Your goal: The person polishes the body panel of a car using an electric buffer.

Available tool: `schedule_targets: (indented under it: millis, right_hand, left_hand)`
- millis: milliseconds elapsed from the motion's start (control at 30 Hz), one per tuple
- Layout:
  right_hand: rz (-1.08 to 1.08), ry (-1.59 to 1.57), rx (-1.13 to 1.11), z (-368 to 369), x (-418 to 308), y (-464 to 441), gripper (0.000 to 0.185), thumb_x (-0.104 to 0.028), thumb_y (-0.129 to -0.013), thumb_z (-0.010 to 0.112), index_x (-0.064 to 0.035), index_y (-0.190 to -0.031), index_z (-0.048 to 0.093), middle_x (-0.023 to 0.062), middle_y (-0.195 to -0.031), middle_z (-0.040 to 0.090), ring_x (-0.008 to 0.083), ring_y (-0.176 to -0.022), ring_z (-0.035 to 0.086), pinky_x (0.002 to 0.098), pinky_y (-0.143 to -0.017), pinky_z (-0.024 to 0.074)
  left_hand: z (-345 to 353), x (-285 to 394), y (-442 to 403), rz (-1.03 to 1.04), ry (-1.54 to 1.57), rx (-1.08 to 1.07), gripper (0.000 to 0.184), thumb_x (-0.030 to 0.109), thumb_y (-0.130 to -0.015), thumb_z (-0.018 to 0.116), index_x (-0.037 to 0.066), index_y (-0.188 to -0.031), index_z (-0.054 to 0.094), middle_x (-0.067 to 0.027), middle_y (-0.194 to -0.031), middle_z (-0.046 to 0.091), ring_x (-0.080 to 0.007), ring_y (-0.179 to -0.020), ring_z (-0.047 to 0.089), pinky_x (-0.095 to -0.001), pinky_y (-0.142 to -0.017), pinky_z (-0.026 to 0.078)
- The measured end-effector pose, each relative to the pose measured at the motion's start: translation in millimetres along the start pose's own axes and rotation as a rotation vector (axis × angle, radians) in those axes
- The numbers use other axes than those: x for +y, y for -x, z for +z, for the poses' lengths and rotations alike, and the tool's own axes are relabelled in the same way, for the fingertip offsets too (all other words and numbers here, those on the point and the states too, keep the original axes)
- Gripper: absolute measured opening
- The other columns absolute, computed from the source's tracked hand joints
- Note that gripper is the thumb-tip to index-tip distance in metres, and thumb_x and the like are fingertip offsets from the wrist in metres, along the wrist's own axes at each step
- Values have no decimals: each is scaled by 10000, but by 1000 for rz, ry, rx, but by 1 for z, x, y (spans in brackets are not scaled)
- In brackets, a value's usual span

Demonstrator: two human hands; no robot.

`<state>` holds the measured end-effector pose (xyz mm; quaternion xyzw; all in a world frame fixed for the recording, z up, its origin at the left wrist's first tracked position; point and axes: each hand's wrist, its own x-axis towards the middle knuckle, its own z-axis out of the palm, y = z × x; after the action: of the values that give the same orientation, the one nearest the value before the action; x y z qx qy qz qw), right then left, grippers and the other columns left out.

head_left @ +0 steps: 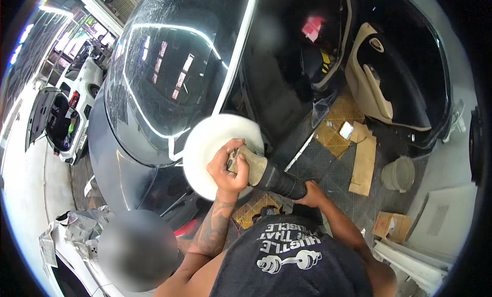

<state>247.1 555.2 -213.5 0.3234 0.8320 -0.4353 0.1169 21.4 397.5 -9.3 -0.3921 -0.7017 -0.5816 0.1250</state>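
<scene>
A polisher [277,179] with a large round white pad [197,156] is in both my hands. My left hand [229,166] is closed around its tan head, just over the pad. Farther back, my right hand [311,194] wraps the end of the dark body. The pad sits against the rear side of a dark car [133,179], by the rear window [169,82]. Whether the pad is spinning cannot be made out, and its underside is hidden.
An open car door [379,82] with beige trim stands at the right. On the floor are cardboard [363,164], a phone-like object [346,130], a bucket [398,174] and a small box [391,226]. A white car [77,107] with its tailgate raised stands at the left.
</scene>
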Motion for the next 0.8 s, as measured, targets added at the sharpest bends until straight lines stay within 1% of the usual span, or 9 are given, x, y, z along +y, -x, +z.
schedule_targets:
  millis: [200, 267, 333, 367, 433, 500, 533, 633, 800]
  right_hand:
    - [-162, -65, -106, -63, 33, -58, 879, -419, -576, 924, 90, -1195, 564, 277, -1201, 585, 392, -1155, 583, 439, -993, 470]
    - [-284, 53, 155, -113, 10, -54, 783, -375, -591, 921, 89, -1135, 602, 263, -1118, 645, 373, -1049, 648, 437, -920, 511]
    - [-308, 23, 165, -164, -2, -60, 723, -349, -603, 913, 87, -1101, 623, 251, -1071, 671, 362, -1000, 670, 435, -890, 523]
    - [-310, -7, 188, -181, -5, -67, 663, -323, -615, 906, 84, -1068, 644, 240, -1023, 697, 352, -951, 692, 433, -860, 536]
    - [-399, -84, 145, -197, 22, -104, 571, -285, -640, 879, 75, -1030, 668, 229, -984, 715, 332, -933, 703, 431, -853, 536]
    - [-381, -197, 3, -244, -3, -106, 841, -344, -651, 868, 85, -1281, 513, 284, -1228, 582, 435, -1139, 591, 474, -986, 478]
    - [-315, -112, 18, -256, -12, -106, 765, -325, -669, 850, 90, -1234, 543, 288, -1235, 582, 439, -1118, 603, 477, -969, 484]
    - [-411, -179, 44, -269, -23, -105, 590, -269, -672, 851, 77, -1098, 637, 239, -1046, 701, 349, -958, 691, 429, -856, 524]
    - [-436, -38, 42, -217, 3, -101, 778, -335, -647, 882, 93, -1209, 556, 261, -1083, 658, 395, -1073, 649, 456, -926, 510]
  left_hand:
    - [49, 10, -51, 8, 43, 98, 268, 20, -793, 571, -53, -1009, 713, -177, -950, 748, -259, -884, 734, -320, -837, 550]
    - [71, 19, -76, 18, 2, 96, 256, 66, -841, 576, -59, -1025, 703, -178, -968, 745, -247, -908, 718, -330, -858, 542]
    - [96, 34, -107, 36, -84, 63, 281, 153, -903, 573, -59, -1041, 697, -169, -979, 746, -237, -926, 708, -337, -872, 536]
    - [110, 36, -124, 68, -29, 104, 252, 80, -806, 592, -27, -988, 730, -160, -918, 751, -238, -872, 730, -319, -830, 545]
    - [132, 46, -161, 112, -98, 97, 237, 99, -805, 603, -8, -967, 738, -150, -911, 751, -226, -854, 727, -315, -816, 542]
    - [152, 57, -195, 145, -124, 112, 227, 117, -808, 613, 2, -956, 742, -141, -897, 750, -218, -833, 722, -307, -791, 540]
    - [159, 57, -207, 154, -77, 112, 224, 122, -815, 616, -3, -953, 741, -143, -884, 749, -223, -823, 720, -307, -782, 538]
    - [167, 68, -214, 71, -67, 100, 229, 132, -823, 615, -10, -953, 739, -141, -884, 751, -217, -820, 719, -314, -784, 538]
    - [130, 52, -148, 2, -90, 159, 251, 109, -834, 577, -41, -969, 726, -152, -933, 752, -219, -895, 715, -320, -838, 534]
